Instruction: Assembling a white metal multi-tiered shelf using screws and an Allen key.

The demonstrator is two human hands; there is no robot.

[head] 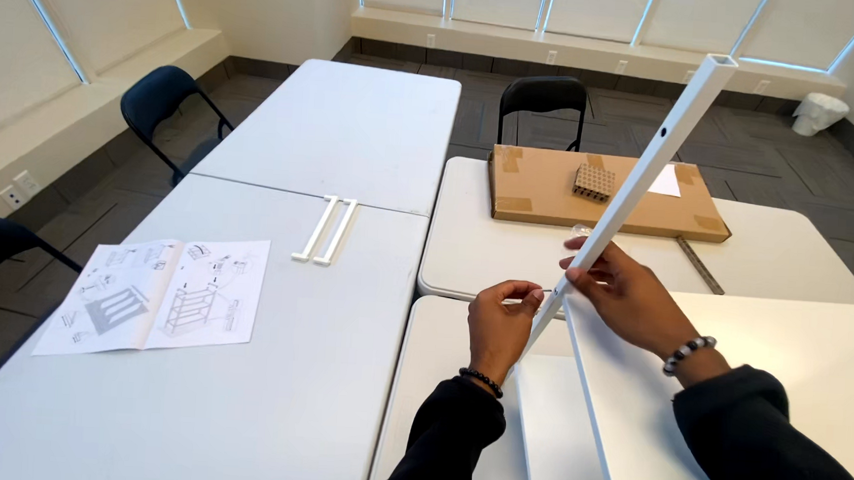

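White panel (623, 420) lies under both wrists on tabletop (270, 379). Right hand (626, 297) wraps tilted post (638, 189); left hand (501, 324) pinches small fastener, too small to tell, at post's lower end. Best: hold post steady, seat fastener squarely. Manual (157, 298) far left of hands.

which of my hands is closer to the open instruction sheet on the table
Left. Your left hand pinches the white post nearer the instruction sheet; your right hand holds the post's far side.

White tables (271, 359), black chairs (544, 104), bright windows (599, 5)
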